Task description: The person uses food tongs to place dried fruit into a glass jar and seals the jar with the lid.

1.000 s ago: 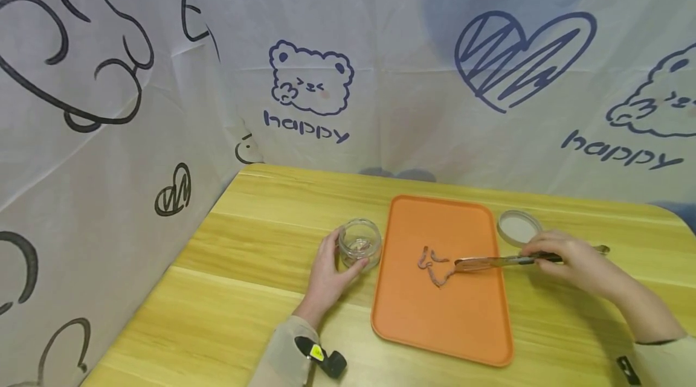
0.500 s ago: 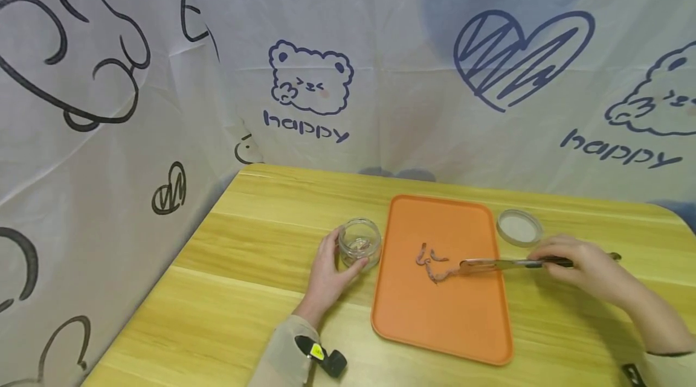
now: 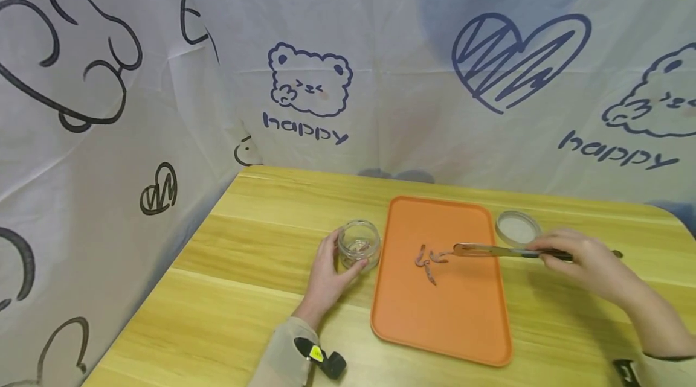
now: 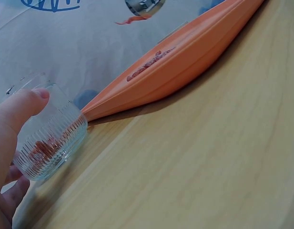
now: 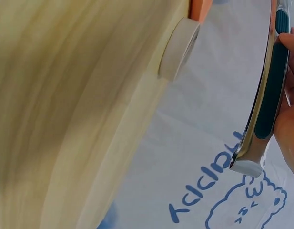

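My left hand [image 3: 326,275] holds a small ribbed glass jar [image 4: 54,129], thumb on one side and fingers on the other. Reddish bits lie at the jar's bottom. My right hand [image 3: 579,260] grips metal tongs [image 5: 258,109] with dark handle pads. In the head view the tongs [image 3: 484,250] reach over the orange tray [image 3: 435,320]. At their tip, a thin reddish worm-like strip [image 4: 132,20] dangles in the left wrist view. Several more worm-like strips [image 3: 421,257] lie in the middle of the tray.
A round lid [image 3: 518,228] lies on the wooden table [image 3: 244,290] beyond the tray's right edge. The jar stands just left of the tray. Cloth walls with printed drawings [image 3: 310,82] rise behind and to the left of the table.
The tongs have drawn a strip away from the others, first rightward, then up toward the far end of the tray. Left hand and jar have stayed in place.
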A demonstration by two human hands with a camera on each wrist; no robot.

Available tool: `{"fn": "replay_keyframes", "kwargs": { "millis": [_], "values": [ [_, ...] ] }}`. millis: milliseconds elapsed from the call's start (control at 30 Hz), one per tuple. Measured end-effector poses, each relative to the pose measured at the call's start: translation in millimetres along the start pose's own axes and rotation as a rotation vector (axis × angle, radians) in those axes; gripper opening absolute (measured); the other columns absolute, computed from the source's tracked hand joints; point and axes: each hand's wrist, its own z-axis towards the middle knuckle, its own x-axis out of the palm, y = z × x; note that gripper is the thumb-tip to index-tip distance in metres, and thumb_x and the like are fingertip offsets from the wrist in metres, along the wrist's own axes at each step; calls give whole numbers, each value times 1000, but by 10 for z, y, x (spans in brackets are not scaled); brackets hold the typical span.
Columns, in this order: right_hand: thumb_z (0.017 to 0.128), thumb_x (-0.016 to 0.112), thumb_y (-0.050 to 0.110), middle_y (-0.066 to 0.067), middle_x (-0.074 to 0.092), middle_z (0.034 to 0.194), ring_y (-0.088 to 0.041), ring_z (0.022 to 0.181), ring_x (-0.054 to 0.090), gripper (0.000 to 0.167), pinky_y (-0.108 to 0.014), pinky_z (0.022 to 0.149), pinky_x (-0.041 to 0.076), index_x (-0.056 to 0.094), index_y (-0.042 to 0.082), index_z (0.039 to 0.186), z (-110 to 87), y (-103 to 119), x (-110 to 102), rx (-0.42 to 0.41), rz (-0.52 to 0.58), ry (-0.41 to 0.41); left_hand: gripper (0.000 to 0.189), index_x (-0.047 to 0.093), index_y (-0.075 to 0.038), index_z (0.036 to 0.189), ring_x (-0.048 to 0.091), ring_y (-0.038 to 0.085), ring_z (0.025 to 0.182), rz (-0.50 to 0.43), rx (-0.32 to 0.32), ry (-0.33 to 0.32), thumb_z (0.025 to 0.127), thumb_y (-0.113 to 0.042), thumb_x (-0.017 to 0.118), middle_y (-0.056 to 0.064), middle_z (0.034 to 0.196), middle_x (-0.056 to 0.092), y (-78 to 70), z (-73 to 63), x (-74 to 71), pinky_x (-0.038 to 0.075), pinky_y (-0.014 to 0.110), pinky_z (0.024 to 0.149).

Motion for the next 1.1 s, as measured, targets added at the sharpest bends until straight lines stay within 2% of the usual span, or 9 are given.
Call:
{"fn": "replay_keyframes", "kwargs": {
  "millis": [167,367,667,800,900,1100],
  "values": [
    [69,77,-9,3,66,98,1,94,54,38,-5,77,42,73,14,99,71,72,12,-1,1,-25,81,37,-8,143,46,26,123,5,2,-1,78,-33,79,13,136,46,6,3,3,38,40,106],
    [76,76,-3,1,66,102,-2,97,54,34,-8,77,45,72,16,103,171,141,13,32,-1,-4,81,37,-8,143,46,26,123,7,3,0,78,-34,79,13,136,46,6,3,3,38,41,106],
    [70,76,-10,-2,66,100,-12,91,58,36,-13,71,48,72,11,99,442,274,58,-75,11,-55,81,37,-8,143,46,27,123,-7,-9,3,78,-34,79,13,136,46,-11,-1,-2,38,41,106],
    [73,74,-9,-2,66,98,-16,86,58,31,-25,64,52,72,9,99,590,363,91,-88,35,-44,81,37,-8,143,46,27,123,-11,-9,2,78,-34,78,13,136,45,-16,-6,-9,38,42,106],
    [76,73,-8,-2,66,98,-17,86,59,30,-32,63,54,72,8,101,701,427,119,-101,37,-28,81,36,-9,143,47,27,122,-4,-11,2,79,-34,78,13,136,45,-17,-6,-11,38,42,106],
    [79,71,-8,-2,65,100,-15,85,58,30,-30,63,53,71,8,104,895,524,176,-121,90,13,81,36,-8,143,46,28,123,-3,-10,7,79,-34,78,14,136,45,-26,-3,-6,38,42,106]
  ]
}}
